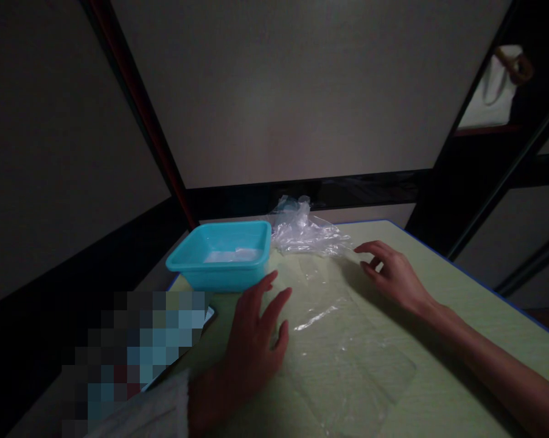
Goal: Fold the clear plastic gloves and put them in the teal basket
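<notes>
A clear plastic bag (338,353) lies spread flat on the table, with light glinting off its creases. Beyond it sits a crumpled heap of clear plastic bags (302,231). My left hand (258,340) hovers over the left edge of the flat bag, fingers spread and holding nothing. At the right end of the heap is my right hand (388,274), its index finger and thumb a little apart. The fingertips reach the heap's edge; whether they touch it I cannot tell. A turquoise plastic basin (224,281) stands left of the heap, with whitish flat pieces (233,255) inside.
The pale green table (466,340) has a blue edge and stands against a light panel (302,91). At the left edge lies a pixelated flat object (169,340). A white bag (493,91) rests on a shelf at the upper right.
</notes>
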The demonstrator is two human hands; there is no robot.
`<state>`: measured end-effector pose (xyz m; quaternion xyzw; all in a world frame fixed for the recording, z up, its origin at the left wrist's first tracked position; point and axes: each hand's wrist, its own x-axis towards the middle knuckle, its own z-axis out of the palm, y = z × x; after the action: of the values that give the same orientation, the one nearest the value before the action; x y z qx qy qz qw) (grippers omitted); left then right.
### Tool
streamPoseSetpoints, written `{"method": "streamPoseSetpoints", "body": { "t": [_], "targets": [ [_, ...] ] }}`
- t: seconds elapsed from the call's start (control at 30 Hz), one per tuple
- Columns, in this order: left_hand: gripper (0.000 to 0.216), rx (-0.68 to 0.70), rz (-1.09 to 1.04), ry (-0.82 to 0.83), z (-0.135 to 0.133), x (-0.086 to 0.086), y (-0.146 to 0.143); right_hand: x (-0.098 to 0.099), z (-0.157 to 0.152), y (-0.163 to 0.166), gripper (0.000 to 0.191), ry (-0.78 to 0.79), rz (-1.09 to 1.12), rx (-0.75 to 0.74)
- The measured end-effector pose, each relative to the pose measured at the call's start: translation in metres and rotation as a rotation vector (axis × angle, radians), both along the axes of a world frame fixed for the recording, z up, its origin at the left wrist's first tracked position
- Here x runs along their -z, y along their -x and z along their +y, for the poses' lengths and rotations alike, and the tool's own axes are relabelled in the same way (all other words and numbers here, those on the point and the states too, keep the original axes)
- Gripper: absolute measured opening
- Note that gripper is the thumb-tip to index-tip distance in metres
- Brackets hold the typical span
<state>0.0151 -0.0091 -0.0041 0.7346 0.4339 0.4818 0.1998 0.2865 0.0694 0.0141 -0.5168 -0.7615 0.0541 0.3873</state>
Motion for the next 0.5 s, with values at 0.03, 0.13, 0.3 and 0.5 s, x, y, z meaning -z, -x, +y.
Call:
{"method": "streamPoseSetpoints", "body": {
  "t": [0.03, 0.13, 0.3, 0.5],
  "targets": [
    [0.045, 0.094, 0.045, -0.019, -0.005, -0.002, -0.001, -0.001, -0.003, 0.004, 0.022, -0.054, -0.056, -0.030],
    [0.044, 0.489, 0.178, 0.087, -0.018, -0.011, -0.005, -0.005, -0.015, 0.017, 0.023, -0.117, -0.216, -0.252],
    [0.052, 0.687, 0.374, 0.186, -0.025, -0.023, -0.011, -0.004, -0.029, 0.035, 0.028, -0.064, -0.380, -0.626],
    [0.030, 0.865, 0.761, -0.224, -0.016, -0.013, -0.009, -0.008, -0.049, 0.056, 0.035, 0.185, -0.369, -0.846]
  ]
}}
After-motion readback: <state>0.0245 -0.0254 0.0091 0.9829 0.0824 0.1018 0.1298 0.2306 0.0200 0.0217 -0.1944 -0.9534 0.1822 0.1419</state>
